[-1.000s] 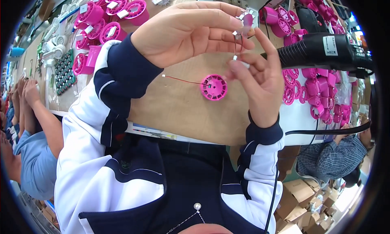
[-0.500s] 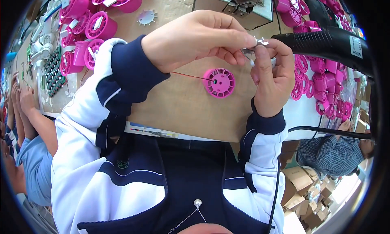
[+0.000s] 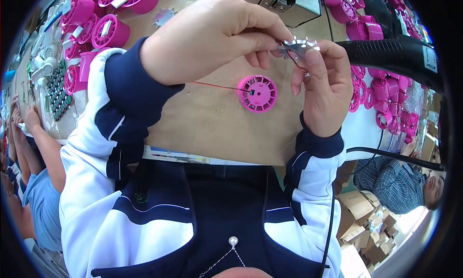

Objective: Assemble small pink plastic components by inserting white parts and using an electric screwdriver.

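My 2 hands meet over the tan surface (image 3: 217,133), on the thin silver metal disc with small teeth around its rim (image 3: 300,45). The fingers of my left hand (image 3: 207,41) are pinched narrow at its left edge; the thumb and fingers of my right hand (image 3: 328,85) grip its right, lower side. I judge it light and fairly stiff, smooth enough to slip, with teeth that could bend under pressure. The flat margin looks the best place to hold, clear of the teeth and of the fine dark-red wire (image 3: 293,61) hanging just beneath.

The disc looks shiny, tilted, with bright tabs standing up along its top edge; my fingers hide part of it. Nearer me and apart from it sits the round pink plastic housing with slots around its face (image 3: 259,102).
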{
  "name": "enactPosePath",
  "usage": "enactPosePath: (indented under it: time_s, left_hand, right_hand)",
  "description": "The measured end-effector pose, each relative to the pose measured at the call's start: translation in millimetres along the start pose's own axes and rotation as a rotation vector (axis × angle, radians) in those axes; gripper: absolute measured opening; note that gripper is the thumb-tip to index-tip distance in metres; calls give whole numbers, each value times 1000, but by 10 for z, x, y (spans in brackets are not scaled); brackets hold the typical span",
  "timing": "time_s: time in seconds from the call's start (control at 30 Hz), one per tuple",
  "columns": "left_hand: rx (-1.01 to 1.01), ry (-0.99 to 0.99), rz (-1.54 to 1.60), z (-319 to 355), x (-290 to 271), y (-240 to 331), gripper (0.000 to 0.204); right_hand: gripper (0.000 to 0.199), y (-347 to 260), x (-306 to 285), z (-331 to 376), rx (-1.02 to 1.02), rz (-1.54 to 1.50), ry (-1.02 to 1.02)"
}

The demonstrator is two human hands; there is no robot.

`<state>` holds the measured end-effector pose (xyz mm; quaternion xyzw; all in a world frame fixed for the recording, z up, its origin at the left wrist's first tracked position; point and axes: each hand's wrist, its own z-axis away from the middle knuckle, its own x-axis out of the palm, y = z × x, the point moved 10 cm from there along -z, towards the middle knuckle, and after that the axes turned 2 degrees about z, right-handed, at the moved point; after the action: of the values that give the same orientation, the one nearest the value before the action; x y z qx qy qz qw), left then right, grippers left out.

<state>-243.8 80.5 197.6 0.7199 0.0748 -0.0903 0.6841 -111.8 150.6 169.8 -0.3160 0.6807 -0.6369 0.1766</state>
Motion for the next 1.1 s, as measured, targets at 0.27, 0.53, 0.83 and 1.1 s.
enactPosePath:
  time_s: [0.27,0.53,0.83,1.1]
  left_hand:
    - [171,124,223,103,-28,3,13]
    - [-56,181,101,-21,-138,-75,9]
    - [-57,250,112,-43,-247,-107,9]
    - [49,308,13,51,-293,-12,10]
  right_hand:
    - [22,132,133,1,215,-57,-190]
    - [25,106,157,13,188,-185,-149]
    - [25,212,150,-5,244,-443,-275]
    - [30,-12,94,-35,-77,35,-184]
